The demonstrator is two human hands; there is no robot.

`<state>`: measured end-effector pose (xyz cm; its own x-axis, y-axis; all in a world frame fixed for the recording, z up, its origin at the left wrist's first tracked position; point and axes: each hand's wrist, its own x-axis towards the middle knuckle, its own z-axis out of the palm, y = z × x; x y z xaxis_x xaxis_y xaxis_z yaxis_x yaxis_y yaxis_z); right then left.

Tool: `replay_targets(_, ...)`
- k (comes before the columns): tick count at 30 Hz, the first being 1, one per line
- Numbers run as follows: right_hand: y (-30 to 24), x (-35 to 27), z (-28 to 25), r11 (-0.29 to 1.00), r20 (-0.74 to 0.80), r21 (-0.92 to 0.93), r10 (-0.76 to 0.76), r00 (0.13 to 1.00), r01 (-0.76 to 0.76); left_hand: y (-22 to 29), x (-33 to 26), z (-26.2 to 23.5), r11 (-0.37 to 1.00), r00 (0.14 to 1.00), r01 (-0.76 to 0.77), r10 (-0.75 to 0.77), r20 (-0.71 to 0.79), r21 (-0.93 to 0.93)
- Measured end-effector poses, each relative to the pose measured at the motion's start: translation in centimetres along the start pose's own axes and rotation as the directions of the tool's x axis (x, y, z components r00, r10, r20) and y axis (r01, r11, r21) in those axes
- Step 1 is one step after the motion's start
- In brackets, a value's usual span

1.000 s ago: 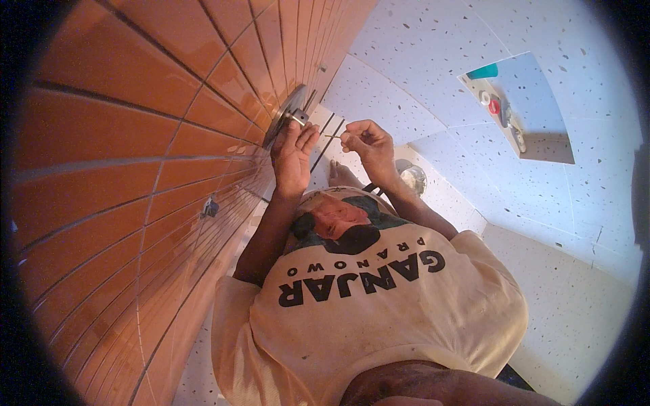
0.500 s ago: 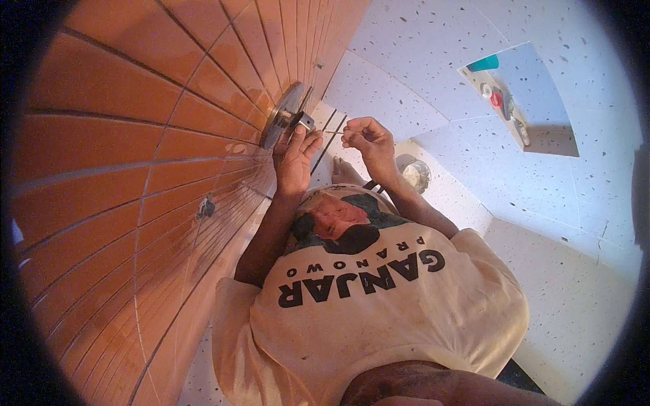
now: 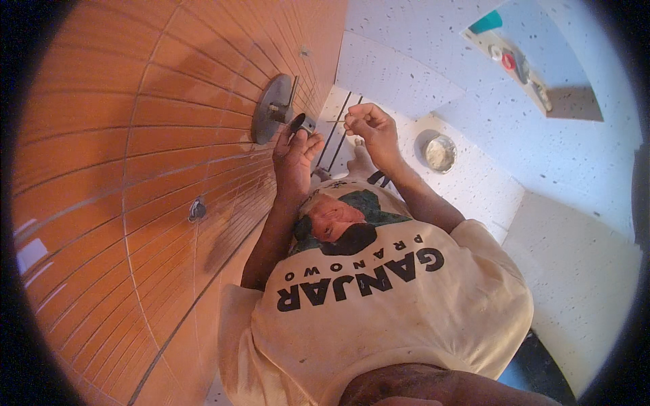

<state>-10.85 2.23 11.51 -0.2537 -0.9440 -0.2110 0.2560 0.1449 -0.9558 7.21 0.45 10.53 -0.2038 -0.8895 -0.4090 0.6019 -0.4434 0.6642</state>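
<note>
Left hand (image 3: 295,157) pinches a small dark metal cap (image 3: 302,123), round grey wall plate (image 3: 270,108) at its 11 o'clock; right hand (image 3: 370,128) grips a thin pin (image 3: 336,122) pointing leftward.

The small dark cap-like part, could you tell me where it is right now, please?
In the head view, the small dark part is pinched at the left hand's fingertips, just right of the round metal wall plate on the orange tiled wall.
</note>
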Motion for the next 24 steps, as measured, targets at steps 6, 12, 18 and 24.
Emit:
replay_targets(6, 1.8, -1.2, 0.0, 0.988, -0.006, 0.142, 0.063, 0.998, -0.061, 1.0, -1.1, -1.3, 0.999, 0.996, 0.051, -0.052, 0.069, 0.01)
replay_targets(12, 3.4, -2.0, 1.0, 0.99, -0.001, 0.139, 0.038, 0.999, -0.037, 1.8, -1.2, -2.8, 0.994, 0.989, 0.047, -0.06, 0.132, 0.098)
replay_targets(18, 5.3, -2.3, 3.2, 0.965, 0.004, 0.264, 0.002, 1.0, -0.003, 3.5, -1.8, -4.6, 0.983, 0.986, 0.097, -0.117, 0.12, 0.158)
replay_targets(24, 5.7, -2.9, 3.7, 0.96, 0.015, 0.281, -0.008, 1.0, 0.003, 4.1, -1.9, -3.3, 0.991, 0.983, 0.114, -0.122, 0.139, 0.065)
